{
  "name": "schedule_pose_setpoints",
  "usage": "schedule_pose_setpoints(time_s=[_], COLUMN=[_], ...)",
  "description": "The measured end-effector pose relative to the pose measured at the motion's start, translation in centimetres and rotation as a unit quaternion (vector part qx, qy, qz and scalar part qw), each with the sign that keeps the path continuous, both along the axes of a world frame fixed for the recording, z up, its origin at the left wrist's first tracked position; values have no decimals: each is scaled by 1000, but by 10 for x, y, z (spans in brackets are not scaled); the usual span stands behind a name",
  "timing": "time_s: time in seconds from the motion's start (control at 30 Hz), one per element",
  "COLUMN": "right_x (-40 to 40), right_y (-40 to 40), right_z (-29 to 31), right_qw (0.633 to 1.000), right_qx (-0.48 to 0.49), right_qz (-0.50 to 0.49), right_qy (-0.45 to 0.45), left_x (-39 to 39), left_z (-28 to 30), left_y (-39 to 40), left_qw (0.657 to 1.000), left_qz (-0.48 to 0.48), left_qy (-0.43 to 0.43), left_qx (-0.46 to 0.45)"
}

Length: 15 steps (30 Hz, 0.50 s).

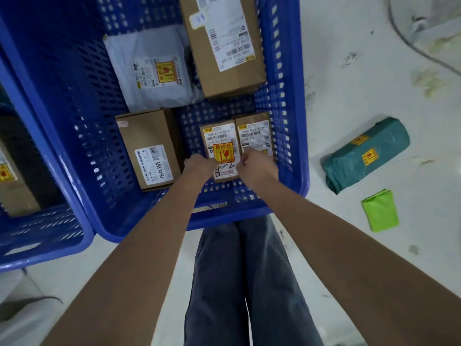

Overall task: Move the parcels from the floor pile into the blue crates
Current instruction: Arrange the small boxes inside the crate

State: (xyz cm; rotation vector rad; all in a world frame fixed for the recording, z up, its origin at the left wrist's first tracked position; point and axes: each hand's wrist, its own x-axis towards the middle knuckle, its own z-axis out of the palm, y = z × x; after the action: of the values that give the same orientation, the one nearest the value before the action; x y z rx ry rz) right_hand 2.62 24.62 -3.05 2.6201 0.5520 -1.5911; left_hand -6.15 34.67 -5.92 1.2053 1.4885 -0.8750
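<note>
The small cardboard parcel (pixel 222 148) with the red-and-yellow fragile sticker sat on the floor of the blue crate (pixel 74 116), near its front right corner, held between both hands. The left hand (pixel 198 166) gripped its near left edge and the right hand (pixel 257 166) pinched its near right edge, fingers curled onto the box. Its long axis ran away from the person, label up, with the printed text upright toward the viewer. Just beside it on the right stood a second small labelled box (pixel 254 133), touching or nearly touching. To the left lay a brown carton (pixel 147 148), its long axis also running front to back. Farther back lay a grey poly mailer (pixel 149 68) and a large cardboard box (pixel 224 46). On the floor (pixel 349 83) right of the crate lay a teal wrapped roll (pixel 366 153) and a green packet (pixel 380 211).
</note>
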Motion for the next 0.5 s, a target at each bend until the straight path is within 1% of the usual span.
schedule_pose_setpoints(time_s=[0.07, 0.13, 0.2, 0.27, 0.33, 0.4, 0.5], right_x=[1, 4, 11, 23, 39, 57, 75], right_y=[-13, -31, -51, -75, -106, -142, -205], right_z=[21, 46, 68, 87, 96, 93, 80], right_qw=[988, 957, 929, 903, 869, 839, 814], right_qx=[114, 199, 229, 230, 216, 177, 100], right_qz=[-100, -210, -283, -348, -430, -509, -572], right_qy=[-11, -28, -65, -101, -111, -78, -34], left_x=[0, 3, 11, 25, 41, 56, 81], left_z=[16, 42, 69, 94, 116, 133, 143], left_y=[-2, -7, -13, -20, -29, -44, -78], left_qw=[996, 972, 938, 910, 892, 884, 861], left_qz=[-7, 0, 36, 84, 90, 38, -91], left_qy=[-16, -90, -184, -250, -289, -331, -392], left_qx=[93, 217, 290, 319, 337, 328, 310])
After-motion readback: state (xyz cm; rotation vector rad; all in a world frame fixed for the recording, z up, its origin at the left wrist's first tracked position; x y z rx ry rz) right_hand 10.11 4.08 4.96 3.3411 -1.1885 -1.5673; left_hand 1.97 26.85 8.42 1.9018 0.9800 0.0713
